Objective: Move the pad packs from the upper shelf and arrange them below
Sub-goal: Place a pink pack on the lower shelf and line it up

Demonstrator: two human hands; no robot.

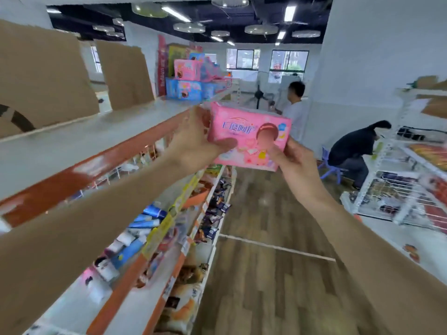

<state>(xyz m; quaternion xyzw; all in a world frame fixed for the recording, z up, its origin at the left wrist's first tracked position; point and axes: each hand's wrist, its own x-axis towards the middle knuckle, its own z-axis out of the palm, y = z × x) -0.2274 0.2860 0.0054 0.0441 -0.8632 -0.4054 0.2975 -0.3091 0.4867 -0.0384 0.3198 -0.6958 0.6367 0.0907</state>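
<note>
A pink pad pack (249, 131) is held up in the air beside the top shelf (72, 143), out over the aisle. My left hand (193, 141) grips its left edge, thumb across the front. My right hand (294, 163) pinches its lower right corner. More pink and blue pad packs (187, 79) are stacked at the far end of the top shelf. The lower shelves (169, 238) on the left hold tubes, packets and snacks.
Brown cardboard sheets (41, 76) stand on the top shelf at left. A wood-floor aisle (266, 262) runs ahead. Two people (350, 151) are at the far end of the aisle, near a white wire rack (399, 189) on the right.
</note>
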